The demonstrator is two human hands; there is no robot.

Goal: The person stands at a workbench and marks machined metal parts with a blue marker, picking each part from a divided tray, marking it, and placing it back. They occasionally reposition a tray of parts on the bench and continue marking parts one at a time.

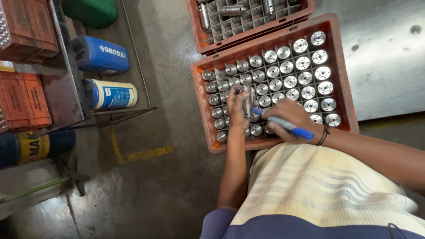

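A striped cloth [318,186] lies over the person's lap, nearest the camera. Just past it, the right hand [290,121] grips a blue marker [283,124], its tip toward the metal part [246,102] that the left hand [237,108] holds upright, fingers wrapped round it, over the orange crate [345,84]. The crate's grid is full of like parts [287,73]. Beyond stands a second crate [248,22]; drums [104,55] lie far left.
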